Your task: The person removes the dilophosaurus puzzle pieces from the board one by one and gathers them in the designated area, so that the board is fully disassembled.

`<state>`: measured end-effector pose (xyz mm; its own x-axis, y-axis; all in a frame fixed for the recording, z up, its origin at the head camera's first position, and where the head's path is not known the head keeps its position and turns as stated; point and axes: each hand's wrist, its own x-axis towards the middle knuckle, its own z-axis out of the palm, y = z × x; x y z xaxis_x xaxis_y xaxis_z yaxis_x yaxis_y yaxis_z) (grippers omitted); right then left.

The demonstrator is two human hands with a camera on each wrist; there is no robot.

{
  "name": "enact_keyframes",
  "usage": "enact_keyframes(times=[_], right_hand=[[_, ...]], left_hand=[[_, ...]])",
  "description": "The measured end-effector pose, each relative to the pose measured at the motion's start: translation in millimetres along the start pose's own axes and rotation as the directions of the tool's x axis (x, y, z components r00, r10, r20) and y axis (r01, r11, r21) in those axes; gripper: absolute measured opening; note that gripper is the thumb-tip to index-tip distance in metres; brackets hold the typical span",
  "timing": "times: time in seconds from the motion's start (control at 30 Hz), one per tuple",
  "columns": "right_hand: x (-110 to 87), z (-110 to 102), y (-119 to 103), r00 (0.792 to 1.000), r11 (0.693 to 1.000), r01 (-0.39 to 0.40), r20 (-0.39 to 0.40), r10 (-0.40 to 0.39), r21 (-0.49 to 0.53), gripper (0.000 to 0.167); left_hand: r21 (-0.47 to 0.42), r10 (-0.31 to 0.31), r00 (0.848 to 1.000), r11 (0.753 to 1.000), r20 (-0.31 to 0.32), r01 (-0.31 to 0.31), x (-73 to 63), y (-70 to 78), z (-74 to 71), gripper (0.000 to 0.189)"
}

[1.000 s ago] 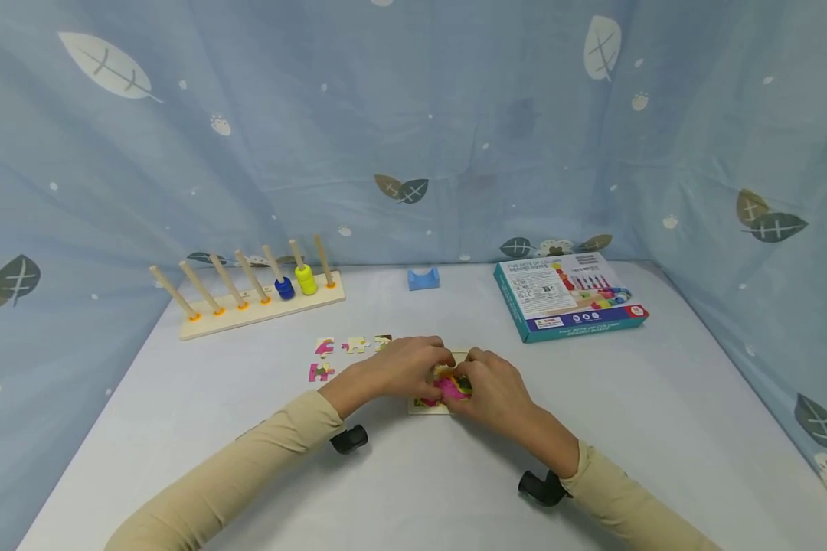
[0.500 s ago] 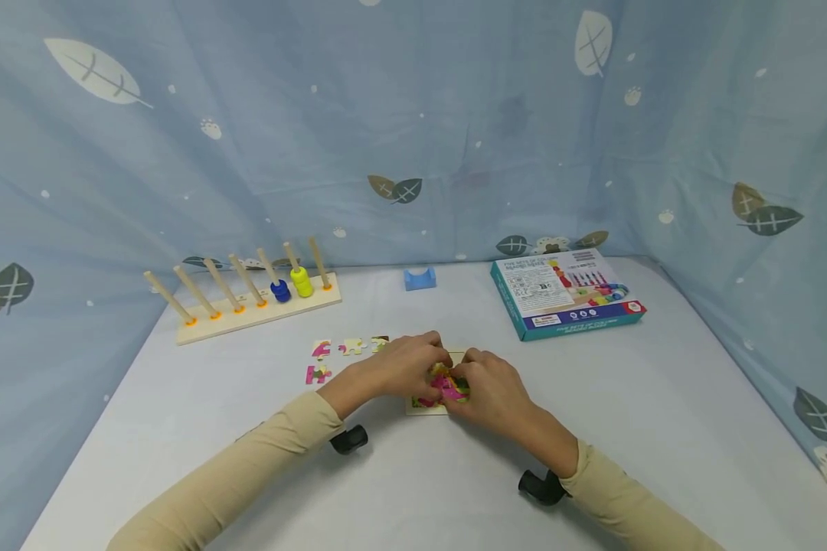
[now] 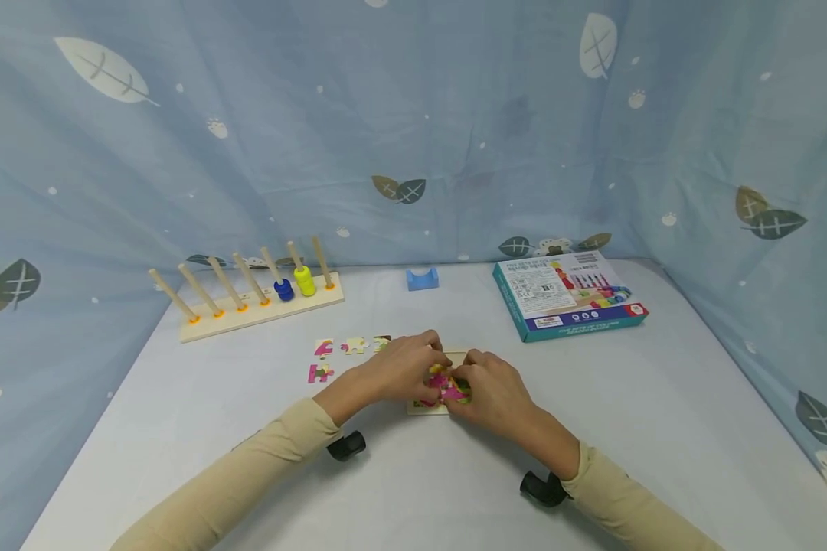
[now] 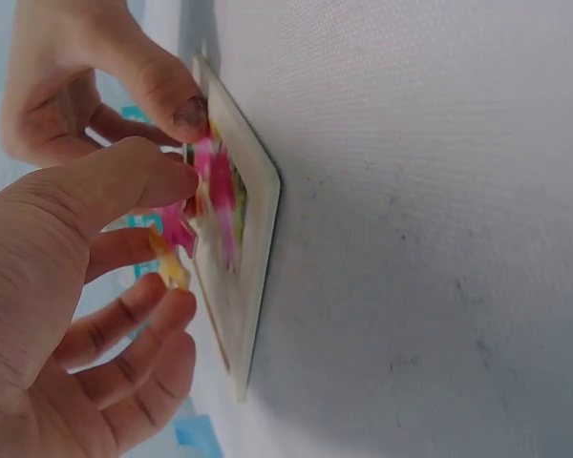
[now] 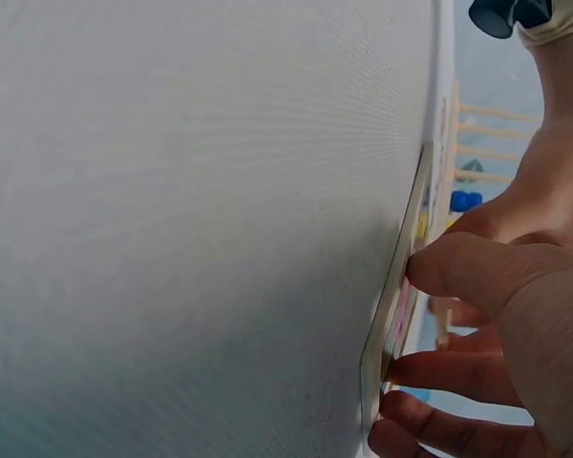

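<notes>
In the left wrist view, my left hand (image 3: 403, 369) pinches a pink and yellow jigsaw piece (image 4: 177, 232) between thumb and fingers. The piece is tilted, just above a shallow wooden puzzle tray (image 4: 256, 205). My right hand (image 3: 498, 392) is at the tray's right side. Its thumb rests on pink and green pieces (image 4: 224, 196) lying in the tray, while the other fingers touch the tray near its edge in the right wrist view. Both hands cover much of the tray in the head view, so how the pieces fit together is hidden.
Several loose jigsaw pieces (image 3: 320, 373) lie left of the tray. A wooden peg rack (image 3: 269, 310) with blue and yellow beads stands at the back left. Behind the tray are a small blue block (image 3: 423, 280) and, to its right, a flat toy box (image 3: 570, 298).
The left hand's fingers have shifted slightly, and the piece they hold shows at a different angle over the tray. My right hand stays about where it was.
</notes>
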<state>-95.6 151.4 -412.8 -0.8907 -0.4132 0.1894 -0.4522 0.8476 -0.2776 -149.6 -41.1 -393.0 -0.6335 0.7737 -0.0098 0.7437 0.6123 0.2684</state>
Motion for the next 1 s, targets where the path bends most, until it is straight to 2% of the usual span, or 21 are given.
enact_keyframes(times=[0.23,0.4,0.67,1.0], right_hand=[[-0.6,1,-1,1.0,1.0,-0.011,0.014,0.011,-0.021,0.04],[-0.9,1,-1,1.0,1.0,-0.012,0.01,0.012,-0.025,0.039],[-1.4,1,-2,1.0,0.999,-0.027,-0.003,0.026,-0.026,0.04],[-0.9,2,-4,1.0,1.0,-0.009,-0.019,0.009,-0.027,0.038]], left_hand=[[-0.048,-0.054,0.998,0.997,-0.036,0.053,-15.3,-8.0,-6.6,0.044],[-0.069,-0.061,0.996,0.996,-0.067,0.056,-30.5,-18.0,-12.7,0.04],[-0.073,-0.098,0.99,0.993,-0.101,0.091,-55.8,-30.0,-23.5,0.039],[-0.068,-0.158,0.978,0.986,-0.139,0.15,-86.4,-51.2,-26.2,0.039]])
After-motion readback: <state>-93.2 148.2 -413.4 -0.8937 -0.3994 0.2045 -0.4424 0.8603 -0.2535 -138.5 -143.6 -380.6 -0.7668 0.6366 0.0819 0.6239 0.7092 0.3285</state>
